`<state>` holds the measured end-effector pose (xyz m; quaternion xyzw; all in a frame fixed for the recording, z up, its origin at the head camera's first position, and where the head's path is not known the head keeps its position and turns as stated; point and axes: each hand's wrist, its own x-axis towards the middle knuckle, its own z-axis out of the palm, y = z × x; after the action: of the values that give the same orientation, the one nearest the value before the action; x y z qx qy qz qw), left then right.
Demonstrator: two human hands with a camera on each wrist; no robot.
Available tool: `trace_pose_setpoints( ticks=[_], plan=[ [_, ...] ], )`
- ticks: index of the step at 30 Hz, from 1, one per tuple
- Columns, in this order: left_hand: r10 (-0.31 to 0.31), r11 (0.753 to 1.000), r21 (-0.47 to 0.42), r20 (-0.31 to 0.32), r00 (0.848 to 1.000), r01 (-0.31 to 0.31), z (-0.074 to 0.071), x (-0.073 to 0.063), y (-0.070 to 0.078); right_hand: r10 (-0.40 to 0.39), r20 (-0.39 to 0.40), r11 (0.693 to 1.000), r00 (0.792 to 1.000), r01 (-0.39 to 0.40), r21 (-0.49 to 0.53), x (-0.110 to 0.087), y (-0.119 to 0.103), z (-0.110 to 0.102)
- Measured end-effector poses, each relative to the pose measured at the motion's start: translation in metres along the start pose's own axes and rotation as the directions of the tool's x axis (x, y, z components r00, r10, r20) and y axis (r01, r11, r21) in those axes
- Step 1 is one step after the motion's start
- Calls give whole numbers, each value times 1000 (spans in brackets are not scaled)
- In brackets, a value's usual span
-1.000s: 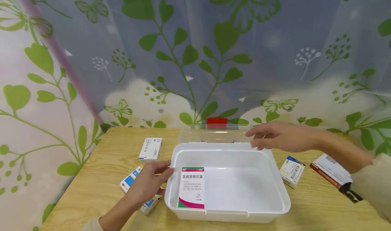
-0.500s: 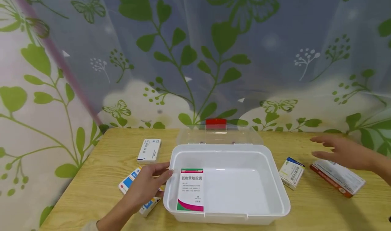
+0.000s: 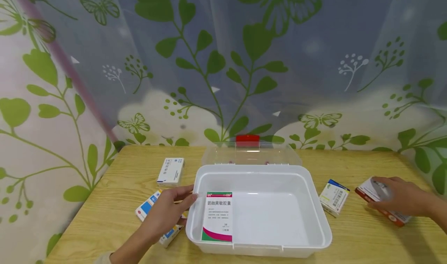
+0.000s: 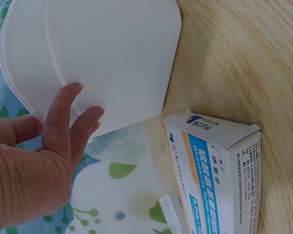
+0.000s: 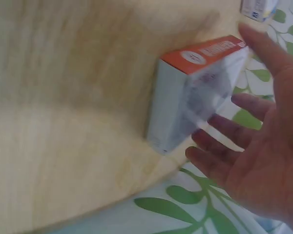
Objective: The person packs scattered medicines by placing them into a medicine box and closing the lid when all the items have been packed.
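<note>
A white plastic storage box [image 3: 270, 213] stands on the table. My left hand [image 3: 165, 213] grips its left wall, thumb at the rim and fingers against the outside, which the left wrist view also shows. Inside, at the left, lies a green-and-magenta-trimmed medicine box [image 3: 217, 217]. At the right, my right hand [image 3: 401, 198] is over a white-and-red medicine box [image 3: 369, 189], partly hiding it. In the right wrist view the fingers are spread beside this medicine box [image 5: 168, 105]; whether they touch it I cannot tell.
A clear lid [image 3: 223, 153] with a red latch [image 3: 248, 140] hangs open behind the storage box. A blue-and-yellow medicine box [image 3: 334, 198] lies to its right. To the left are a white medicine box [image 3: 171, 171] and blue-and-white boxes [image 3: 148, 205], partly behind my left hand. A patterned curtain [image 3: 223, 70] backs the table.
My right hand has moved from above the storage box's back right corner out to the right and down over the white-and-red medicine box. The left hand keeps its place on the storage box.
</note>
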<state>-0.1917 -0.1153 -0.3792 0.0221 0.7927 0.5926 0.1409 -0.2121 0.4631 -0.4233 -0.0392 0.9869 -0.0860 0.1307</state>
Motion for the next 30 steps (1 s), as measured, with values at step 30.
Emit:
trace_pose_setpoints(
  ticks=[30],
  plan=[
    [12,998,64,-40,999,-10,2,0,-2,-24,30,1000,999,24,-10,-2,4,3]
  ],
)
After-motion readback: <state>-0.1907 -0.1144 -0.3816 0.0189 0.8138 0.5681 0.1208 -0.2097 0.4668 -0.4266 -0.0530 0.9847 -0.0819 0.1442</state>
